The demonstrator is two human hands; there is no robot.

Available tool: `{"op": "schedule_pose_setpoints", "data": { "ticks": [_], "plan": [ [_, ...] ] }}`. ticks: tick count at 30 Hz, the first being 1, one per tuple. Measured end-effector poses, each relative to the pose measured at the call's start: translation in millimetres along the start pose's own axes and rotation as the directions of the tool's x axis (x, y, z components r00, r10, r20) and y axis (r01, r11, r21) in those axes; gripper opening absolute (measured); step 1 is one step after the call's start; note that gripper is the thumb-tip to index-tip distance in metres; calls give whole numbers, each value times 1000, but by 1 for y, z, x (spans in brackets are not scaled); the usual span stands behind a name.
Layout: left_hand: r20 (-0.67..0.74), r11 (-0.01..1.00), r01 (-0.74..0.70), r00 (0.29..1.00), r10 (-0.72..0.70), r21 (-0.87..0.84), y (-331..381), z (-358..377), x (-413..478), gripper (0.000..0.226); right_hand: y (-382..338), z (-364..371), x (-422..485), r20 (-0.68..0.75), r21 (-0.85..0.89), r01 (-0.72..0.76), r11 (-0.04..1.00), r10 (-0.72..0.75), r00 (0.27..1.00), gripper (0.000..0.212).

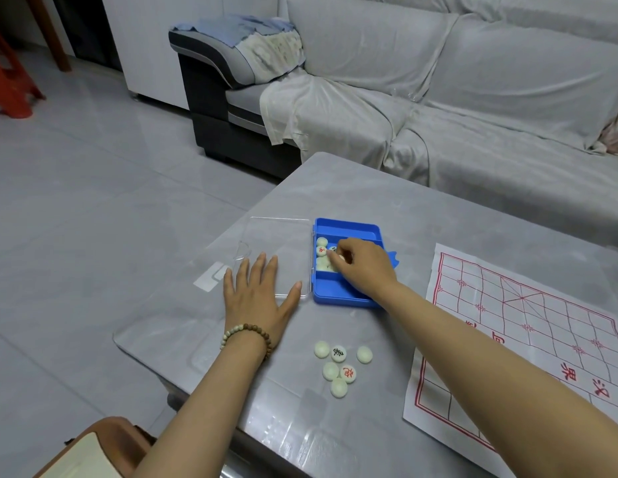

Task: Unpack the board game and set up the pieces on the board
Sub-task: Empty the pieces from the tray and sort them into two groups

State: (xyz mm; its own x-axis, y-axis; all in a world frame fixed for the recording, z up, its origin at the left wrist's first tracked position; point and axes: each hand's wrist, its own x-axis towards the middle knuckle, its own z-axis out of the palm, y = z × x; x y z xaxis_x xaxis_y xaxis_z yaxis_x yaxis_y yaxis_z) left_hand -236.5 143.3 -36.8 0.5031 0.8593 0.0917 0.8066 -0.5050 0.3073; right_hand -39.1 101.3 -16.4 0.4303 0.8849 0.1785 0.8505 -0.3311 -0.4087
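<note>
One blue box sits open on the gray counter. It has three parts. Its one clear lid lies flat to the left. The left hand rests flat on the lid, fingers straight. The right hand reaches into the middle part, and its curled fingers pinch a white piece. The hand hides how many box pieces there are. Six loose pieces lie just near of the box: four blank, one black-marked, one red-marked. One paper board lies on the right.

Home living room, covered grey sofa, coffee table, tiled floor
</note>
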Motion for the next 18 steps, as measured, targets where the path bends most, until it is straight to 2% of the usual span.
{"op": "schedule_pose_setpoints", "data": {
  "ticks": [4,8,10,12,15,18],
  "plan": [
    [-3,1000,1,1000,-1,-6,0,0,-1,66,3,2,2,-17,89,-57,994,58,998,38],
    [-3,1000,5,1000,-5,-1,1,1,0,83,-1,-10,1,-96,328,-92,940,130,987,42],
    [4,1000,6,1000,-6,-12,1,0,0,75,-8,-22,-7,-163,434,-52,900,135,977,41],
    [2,999,3,1000,-3,-39,0,-2,-2,66,-17,-32,-26,-146,492,-3,870,86,986,41],
    [-18,997,0,1000,-2,-83,1,-3,-4,62,-20,-29,-71,-14,467,48,883,-47,999,36],
    [-36,995,2,999,-6,-102,1,-4,-7,61,-13,-16,-103,101,321,90,943,-129,987,31]
  ]
}}
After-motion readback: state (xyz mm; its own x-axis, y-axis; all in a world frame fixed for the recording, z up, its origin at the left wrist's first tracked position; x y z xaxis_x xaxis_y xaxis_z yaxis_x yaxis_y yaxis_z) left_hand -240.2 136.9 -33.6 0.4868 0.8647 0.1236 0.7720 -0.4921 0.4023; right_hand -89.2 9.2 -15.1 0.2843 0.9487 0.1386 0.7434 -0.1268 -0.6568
